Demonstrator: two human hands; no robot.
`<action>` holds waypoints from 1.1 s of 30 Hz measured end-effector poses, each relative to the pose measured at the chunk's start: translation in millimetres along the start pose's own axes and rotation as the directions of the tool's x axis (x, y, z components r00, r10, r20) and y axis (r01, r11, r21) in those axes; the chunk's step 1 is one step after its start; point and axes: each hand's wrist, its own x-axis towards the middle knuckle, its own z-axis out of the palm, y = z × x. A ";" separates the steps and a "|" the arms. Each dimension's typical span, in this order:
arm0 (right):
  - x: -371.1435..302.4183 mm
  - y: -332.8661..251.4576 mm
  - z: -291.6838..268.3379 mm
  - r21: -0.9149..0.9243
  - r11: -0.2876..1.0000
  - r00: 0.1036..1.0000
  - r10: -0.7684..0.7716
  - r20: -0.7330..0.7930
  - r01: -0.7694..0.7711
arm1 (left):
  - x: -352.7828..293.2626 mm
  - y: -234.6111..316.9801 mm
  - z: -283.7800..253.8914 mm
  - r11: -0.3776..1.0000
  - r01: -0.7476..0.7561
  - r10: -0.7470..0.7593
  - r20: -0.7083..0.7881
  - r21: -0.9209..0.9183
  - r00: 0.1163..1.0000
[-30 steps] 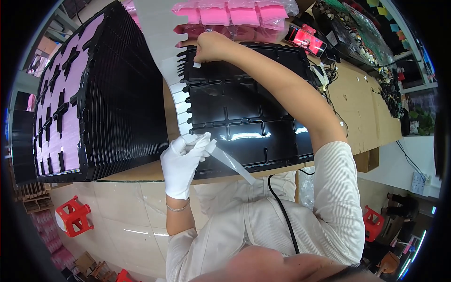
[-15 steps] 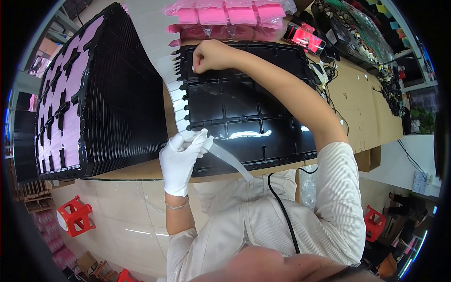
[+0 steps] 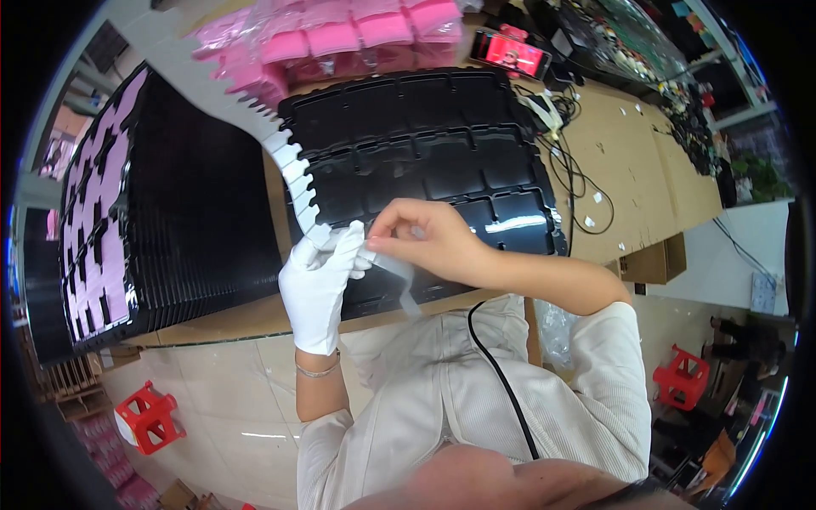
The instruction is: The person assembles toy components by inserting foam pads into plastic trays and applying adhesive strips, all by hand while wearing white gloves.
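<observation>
My left hand (image 3: 313, 293), in a white glove, pinches a strip of white tabs (image 3: 296, 177) at the near left of the black plastic tray (image 3: 382, 174). The strip curves away along the tray's left edge, and its translucent tail (image 3: 410, 297) hangs from the glove towards me. Bare, my right hand (image 3: 435, 242) meets the gloved fingertips, its thumb and forefinger closed at the strip. Whether a single tab is between them is too small to make out. The tray has shallow rectangular compartments and lies flat on the table.
A tall stack of black trays with pink sheets (image 3: 93, 212) stands on the left. Pink foam pieces in clear plastic (image 3: 340, 38) lie behind the tray. A phone (image 3: 510, 55), black cables (image 3: 586, 191) and brown cardboard (image 3: 646, 178) are at the right. Red stools (image 3: 149, 416) stand on the floor.
My right hand has come from the tray's far left corner back to the strip at my left fingertips. My left hand keeps its hold. The view has shifted slightly.
</observation>
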 end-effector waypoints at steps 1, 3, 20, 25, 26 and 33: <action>-5.1 -5.2 -0.5 -0.074 0.995 0.996 -0.076 -0.055 0.072 | -2.1 1.7 2.9 1.000 0.001 -0.001 0.016 0.004 1.000; -9.7 -2.6 -2.1 -0.150 0.980 0.981 -0.152 -0.118 0.134 | -4.8 7.2 6.7 0.995 0.020 -0.017 0.024 -0.099 1.000; 58.8 46.1 -234.2 -0.456 0.878 0.918 -0.053 -0.393 -0.145 | -4.8 -5.9 27.5 0.998 0.048 -0.047 -0.039 0.041 0.998; 81.0 45.6 -236.4 -0.688 0.682 0.934 -0.021 -0.355 -0.247 | -4.8 -7.8 26.3 0.997 0.069 -0.068 -0.040 0.030 0.997; 83.3 42.7 -235.1 -0.721 0.638 0.934 -0.007 -0.356 -0.270 | -5.4 -7.3 26.7 0.997 0.069 -0.068 -0.053 0.035 0.996; 85.7 39.4 -232.1 -0.806 0.546 0.942 -0.085 -0.325 -0.229 | -4.8 -6.6 28.4 0.994 0.076 -0.073 -0.039 0.073 0.997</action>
